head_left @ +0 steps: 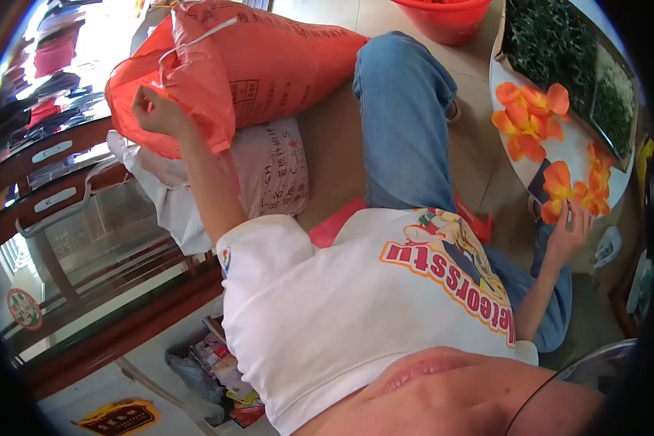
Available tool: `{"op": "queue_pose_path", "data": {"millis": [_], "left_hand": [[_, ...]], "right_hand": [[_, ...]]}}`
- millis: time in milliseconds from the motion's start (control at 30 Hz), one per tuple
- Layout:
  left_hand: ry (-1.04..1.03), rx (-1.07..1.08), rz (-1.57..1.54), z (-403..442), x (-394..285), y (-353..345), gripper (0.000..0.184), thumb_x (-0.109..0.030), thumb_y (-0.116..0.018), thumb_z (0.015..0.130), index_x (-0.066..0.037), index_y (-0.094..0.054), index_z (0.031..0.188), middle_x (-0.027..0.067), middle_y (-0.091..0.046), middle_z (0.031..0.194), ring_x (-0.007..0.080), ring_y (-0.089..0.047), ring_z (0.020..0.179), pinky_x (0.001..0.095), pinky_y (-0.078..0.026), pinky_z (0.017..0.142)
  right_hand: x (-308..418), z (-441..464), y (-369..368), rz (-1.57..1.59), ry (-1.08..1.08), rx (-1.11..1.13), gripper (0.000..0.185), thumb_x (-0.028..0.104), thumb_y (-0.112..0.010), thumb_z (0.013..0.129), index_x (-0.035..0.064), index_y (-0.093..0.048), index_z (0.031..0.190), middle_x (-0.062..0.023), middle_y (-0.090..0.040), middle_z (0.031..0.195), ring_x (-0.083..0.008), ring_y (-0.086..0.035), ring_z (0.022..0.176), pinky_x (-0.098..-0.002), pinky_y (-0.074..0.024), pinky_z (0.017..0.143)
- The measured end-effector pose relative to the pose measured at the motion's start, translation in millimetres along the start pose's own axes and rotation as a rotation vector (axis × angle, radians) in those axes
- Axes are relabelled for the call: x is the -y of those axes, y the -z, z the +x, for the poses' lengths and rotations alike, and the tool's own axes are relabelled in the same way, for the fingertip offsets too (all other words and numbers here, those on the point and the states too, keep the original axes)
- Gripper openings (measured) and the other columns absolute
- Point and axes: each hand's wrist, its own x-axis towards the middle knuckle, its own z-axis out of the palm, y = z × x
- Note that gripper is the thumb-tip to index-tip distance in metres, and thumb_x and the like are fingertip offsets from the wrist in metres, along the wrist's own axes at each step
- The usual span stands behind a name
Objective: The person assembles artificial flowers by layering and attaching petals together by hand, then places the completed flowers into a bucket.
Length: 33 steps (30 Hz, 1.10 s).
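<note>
My left hand (158, 112) is raised at the mouth of a large red woven sack (291, 62), fingers curled in a pinch. Whatever it may hold is too small to make out. On the other side, my right hand (570, 231) grips an orange artificial flower (558, 190) at the edge of a round white tabletop (505, 73). Beside it lies another orange flower cluster (599, 174), and a larger orange flower cluster (528, 120) rests farther back. A box of dark green artificial foliage (548, 54) sits on the tabletop too.
A white sack (276, 174) with handwriting lies beneath the red one. A red basin (447, 22) stands on the tiled floor. To the left is a glass-fronted wooden cabinet (116, 254). Plastic bags (200, 374) lie at lower left. My bent leg (403, 116) is between sacks and tabletop.
</note>
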Motion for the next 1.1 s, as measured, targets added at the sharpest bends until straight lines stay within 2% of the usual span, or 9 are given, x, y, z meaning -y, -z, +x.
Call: {"op": "queue_pose_path", "data": {"millis": [100, 167, 233, 367, 400, 500, 600, 833, 1100], "left_hand": [[0.057, 0.295, 0.341, 60, 169, 9, 0.017, -0.011, -0.063, 0.089, 0.002, -0.067, 0.100, 0.0134, -0.070, 0.098, 0.0266, -0.067, 0.090, 0.0355, -0.051, 0.082], [0.498, 0.451, 0.015, 47, 192, 2, 0.021, -0.012, -0.065, 0.086, 0.002, -0.069, 0.101, 0.0143, -0.071, 0.098, 0.0255, -0.068, 0.089, 0.0345, -0.052, 0.080], [0.634, 0.588, -0.007, 38, 220, -7, 0.022, -0.014, -0.067, 0.085, 0.002, -0.070, 0.101, 0.0141, -0.072, 0.096, 0.0244, -0.068, 0.088, 0.0338, -0.052, 0.079], [0.266, 0.809, 0.590, 57, 290, -11, 0.022, -0.017, -0.069, 0.084, 0.001, -0.072, 0.097, 0.0118, -0.072, 0.088, 0.0218, -0.068, 0.083, 0.0329, -0.053, 0.076], [0.160, 0.854, 0.738, 59, 285, -11, 0.022, -0.018, -0.069, 0.084, 0.000, -0.073, 0.096, 0.0112, -0.073, 0.086, 0.0212, -0.068, 0.082, 0.0327, -0.053, 0.075], [0.328, 0.574, 0.542, 68, 231, 11, 0.027, -0.026, -0.069, 0.087, 0.001, -0.074, 0.090, 0.0087, -0.071, 0.078, 0.0195, -0.069, 0.077, 0.0324, -0.053, 0.070], [0.494, 0.386, 0.221, 98, 261, 26, 0.036, -0.032, -0.066, 0.090, 0.003, -0.071, 0.092, 0.0091, -0.071, 0.082, 0.0208, -0.070, 0.077, 0.0313, -0.054, 0.066], [0.611, 0.131, -0.167, 115, 174, 65, 0.034, -0.030, -0.051, 0.099, 0.002, -0.063, 0.096, 0.0109, -0.069, 0.091, 0.0238, -0.070, 0.078, 0.0302, -0.057, 0.060], [0.457, 0.555, -0.371, 97, 61, 22, 0.029, -0.025, -0.058, 0.096, 0.003, -0.063, 0.100, 0.0101, -0.068, 0.092, 0.0201, -0.066, 0.079, 0.0280, -0.056, 0.063]], "right_hand": [[4, -1, 5, -0.019, 0.015, 0.011, 0.008, 0.002, -0.071, 0.082, -0.0002, -0.066, 0.089, -0.0089, -0.063, 0.086, -0.0266, -0.058, 0.084, -0.0380, -0.0454, 0.081], [5, 0, 5, -0.018, 0.009, 0.015, 0.008, 0.003, -0.071, 0.082, -0.0004, -0.066, 0.088, -0.0088, -0.063, 0.086, -0.0263, -0.058, 0.083, -0.0378, -0.0452, 0.082], [6, 0, 5, -0.004, -0.017, 0.025, 0.008, 0.003, -0.070, 0.082, -0.0005, -0.065, 0.088, -0.0087, -0.063, 0.086, -0.0261, -0.057, 0.083, -0.0377, -0.0450, 0.082], [10, 0, 6, -0.004, -0.046, 0.040, 0.008, 0.003, -0.070, 0.083, -0.0008, -0.065, 0.088, -0.0086, -0.063, 0.086, -0.0252, -0.057, 0.083, -0.0373, -0.0449, 0.082], [11, 0, 6, -0.005, -0.043, 0.039, 0.008, 0.003, -0.070, 0.083, -0.0008, -0.065, 0.088, -0.0085, -0.063, 0.086, -0.0249, -0.057, 0.082, -0.0372, -0.0448, 0.082], [7, -2, 5, 0.000, -0.049, 0.034, 0.008, 0.003, -0.070, 0.083, -0.0011, -0.065, 0.088, -0.0083, -0.063, 0.086, -0.0239, -0.057, 0.081, -0.0363, -0.0453, 0.080], [5, -3, 2, 0.019, -0.067, 0.027, 0.008, 0.003, -0.070, 0.084, -0.0015, -0.064, 0.088, -0.0084, -0.062, 0.086, -0.0233, -0.058, 0.080, -0.0348, -0.0465, 0.078], [1, -3, 1, 0.056, -0.079, 0.029, 0.009, 0.006, -0.069, 0.086, -0.0021, -0.066, 0.090, -0.0083, -0.063, 0.086, -0.0221, -0.060, 0.080, -0.0330, -0.0491, 0.073], [2, -15, 3, 0.023, -0.190, 0.001, 0.013, 0.011, -0.073, 0.081, 0.0029, -0.069, 0.091, -0.0140, -0.066, 0.097, -0.0307, -0.062, 0.096, -0.0382, -0.0488, 0.087]]}}
